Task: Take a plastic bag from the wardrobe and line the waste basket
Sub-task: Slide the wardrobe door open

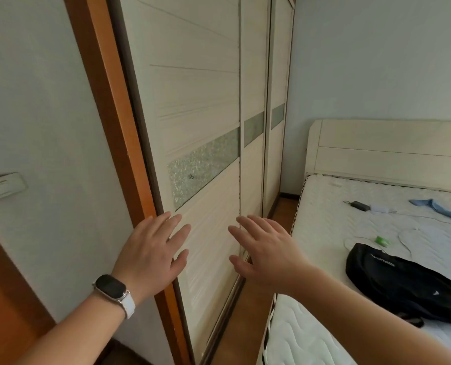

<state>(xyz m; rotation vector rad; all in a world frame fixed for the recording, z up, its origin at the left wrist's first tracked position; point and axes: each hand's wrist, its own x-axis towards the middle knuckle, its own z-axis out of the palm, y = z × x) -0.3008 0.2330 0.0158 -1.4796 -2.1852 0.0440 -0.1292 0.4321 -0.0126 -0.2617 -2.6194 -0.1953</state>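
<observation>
The wardrobe (200, 106) fills the middle of the view, with cream sliding doors that are closed and each carry a frosted glass strip. My left hand (153, 248), a smartwatch on its wrist, is spread flat close to the nearest door's left edge by the orange frame. My right hand (269, 248) is spread too, near that door's right edge. Both hands hold nothing. Whether they touch the door I cannot tell. No plastic bag or waste basket is in view.
A bed (364, 233) with a bare white mattress stands at the right, leaving a narrow strip of wooden floor (248, 312) beside the wardrobe. A black backpack (403, 280), cables and a blue cloth (440, 209) lie on it. A wall switch (1, 187) is at the left.
</observation>
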